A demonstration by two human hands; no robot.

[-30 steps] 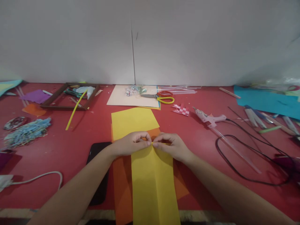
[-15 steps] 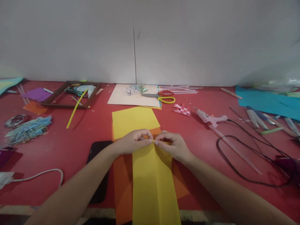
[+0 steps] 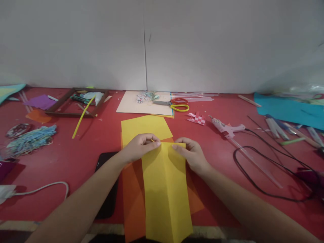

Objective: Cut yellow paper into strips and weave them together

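Note:
A long yellow sheet of paper with a lengthwise crease hangs toward me from both hands. My left hand pinches its far edge left of the crease, thumb on top. My right hand grips the same edge near the right corner, thumb on the front face and fingers behind. Beneath lie orange paper and another yellow sheet, partly covered by my hands and the held sheet. A black phone rests under my left forearm.
Scissors lie on cream paper at the back. To the right are a pink glue gun with a looping black cord and a checkered woven paper piece. At left stand a brown frame, blue-green yarn and a white charger.
My hands have moved apart along the far edge of the yellow sheet, and that edge has shifted slightly away from me. The crease between them now shows up to the top.

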